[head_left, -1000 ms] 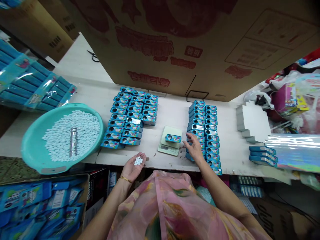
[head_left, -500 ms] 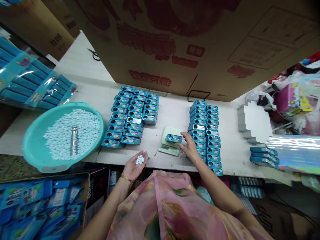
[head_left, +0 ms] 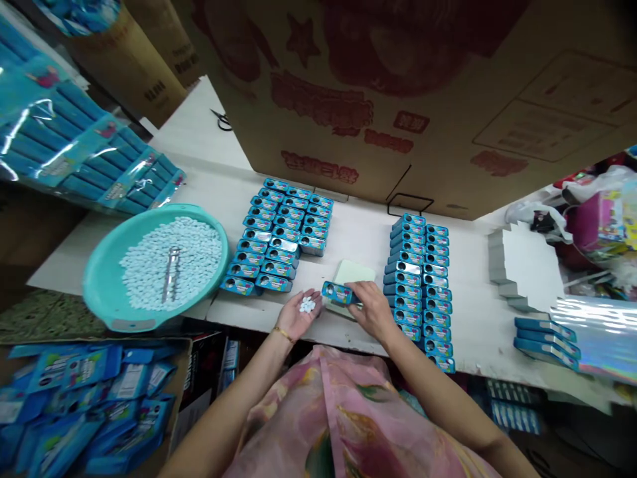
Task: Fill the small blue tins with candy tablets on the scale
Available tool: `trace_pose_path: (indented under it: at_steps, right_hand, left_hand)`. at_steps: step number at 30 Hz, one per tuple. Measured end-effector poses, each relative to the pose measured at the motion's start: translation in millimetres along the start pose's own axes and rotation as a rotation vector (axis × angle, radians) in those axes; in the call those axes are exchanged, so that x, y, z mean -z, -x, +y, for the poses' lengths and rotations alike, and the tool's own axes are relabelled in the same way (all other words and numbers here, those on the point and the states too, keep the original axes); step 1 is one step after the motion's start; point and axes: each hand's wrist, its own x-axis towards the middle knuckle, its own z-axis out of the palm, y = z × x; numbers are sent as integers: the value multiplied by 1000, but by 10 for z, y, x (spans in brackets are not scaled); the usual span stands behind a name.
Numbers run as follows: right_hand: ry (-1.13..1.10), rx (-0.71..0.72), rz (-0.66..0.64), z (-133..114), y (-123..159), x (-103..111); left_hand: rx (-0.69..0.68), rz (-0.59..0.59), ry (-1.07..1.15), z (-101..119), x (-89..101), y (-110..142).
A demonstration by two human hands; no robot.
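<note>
Palm up and slightly cupped, my left hand (head_left: 297,316) carries a small heap of white mints (head_left: 307,305). My right hand (head_left: 371,311) grips a small blue tin (head_left: 336,293) by its right end, thumb below and fingers above. The tin is tilted, its round opening toward my left palm, close to the fingertips. Under the tin lies a pale kitchen scale (head_left: 354,272), partly covered by the tin and hand. A turquoise basin (head_left: 94,279) at left holds many white mints and a metal scoop-like cylinder (head_left: 171,275).
Rows of blue tins (head_left: 279,232) stand left of the scale, and more tins (head_left: 412,265) to its right. A large cardboard box (head_left: 348,86) fills the back. Black scissors (head_left: 221,121) lie at the far left. Blue boxes (head_left: 545,338) are stacked at right.
My right hand has lifted the blue tin off the scale and brought it left. My left hand, with the mints, has come closer to it. The view has shifted.
</note>
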Motion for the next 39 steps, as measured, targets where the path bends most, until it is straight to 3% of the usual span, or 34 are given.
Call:
trace_pose_path:
  at_steps: [5, 11, 15, 21, 26, 30, 34, 39]
  right_hand:
    - [261, 106, -112, -202, -34, 78]
    - [303, 94, -110, -157, 1, 96]
    - [206, 64, -98, -131, 41, 116]
    - [-203, -94, 39, 177, 91, -24]
    - [-574, -309, 190, 445, 82, -294]
    - [-685, -377, 202, 596, 116, -391]
    - [-603, -361, 178, 613, 215, -259]
    - [-536, -405, 318, 574, 272, 15]
  left_hand:
    - [4, -40, -39, -44, -264, -89]
    - [14, -52, -33, -96, -269, -112]
    - [33, -57, -51, -100, -269, -107]
    - [21, -46, -17, -84, -271, -90]
    - [17, 4, -13, 4, -147, -55]
    - [-10, 68, 2, 52, 34, 22]
    - [-27, 110, 18, 64, 222, 139]
    - [-62, 182, 32, 114, 431, 265]
